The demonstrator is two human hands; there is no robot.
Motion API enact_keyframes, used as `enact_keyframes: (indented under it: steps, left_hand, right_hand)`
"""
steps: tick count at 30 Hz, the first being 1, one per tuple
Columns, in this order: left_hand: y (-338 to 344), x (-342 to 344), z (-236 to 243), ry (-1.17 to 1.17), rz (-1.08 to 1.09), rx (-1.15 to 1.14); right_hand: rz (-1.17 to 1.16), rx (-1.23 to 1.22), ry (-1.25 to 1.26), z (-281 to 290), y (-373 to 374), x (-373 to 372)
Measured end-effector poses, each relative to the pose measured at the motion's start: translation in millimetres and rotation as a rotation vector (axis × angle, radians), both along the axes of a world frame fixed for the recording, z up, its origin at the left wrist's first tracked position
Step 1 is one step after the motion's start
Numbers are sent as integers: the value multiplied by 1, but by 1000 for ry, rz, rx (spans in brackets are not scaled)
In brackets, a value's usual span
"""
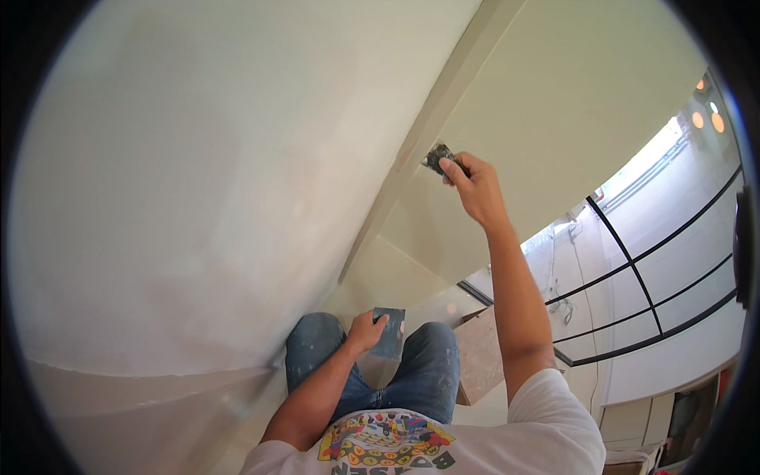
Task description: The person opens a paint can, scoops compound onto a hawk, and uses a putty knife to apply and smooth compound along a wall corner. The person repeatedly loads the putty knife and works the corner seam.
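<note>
My right hand [477, 186] is raised on an outstretched arm, its thumb and fingers closed around a small, dark, stained putty knife [435, 156]. The blade lies at the pale strip of trim [431, 119] between the white wall and the cream panel; whether it presses on the surface cannot be told. Lower down, between my knees, my left hand [365, 332] grips a flat grey rectangular plate [390, 339], like a filler board, with the thumb over its face. A few light marks show near the plate's right edge.
A broad white wall [182, 182] fills the left side, with a cream panel [570, 95] to its right. Below my right arm is a brown wooden box [480, 352]. Farther right stand a black-framed glass partition [631, 263] and a hanging cable [584, 277].
</note>
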State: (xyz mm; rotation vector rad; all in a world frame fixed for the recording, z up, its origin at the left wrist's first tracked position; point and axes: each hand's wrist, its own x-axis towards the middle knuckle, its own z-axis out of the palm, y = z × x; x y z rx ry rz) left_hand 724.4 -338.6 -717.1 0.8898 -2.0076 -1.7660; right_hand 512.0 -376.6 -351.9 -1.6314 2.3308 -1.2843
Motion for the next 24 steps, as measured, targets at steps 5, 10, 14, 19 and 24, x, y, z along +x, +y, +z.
enact_keyframes:
  steps: [5, 10, 14, 19, 24]
  left_hand:
    - [-2, -3, 5, 8, -11, 19]
    - [1, -4, -2, -25, -8, -13]
    - [2, -4, 3, 83, 25, -66]
    - [-3, -2, 23, 1, -19, 38]
    - [-8, -2, 38, 7, -31, -19]
  right_hand:
    - [-91, -233, -215, -14, 2, 34]
    - [-105, -438, -423, -21, -20, 65]
    - [-181, -480, -396, -21, -38, 74]
    - [-282, -433, -283, -26, -51, 74]
    - [-341, -404, -274, -34, -56, 74]
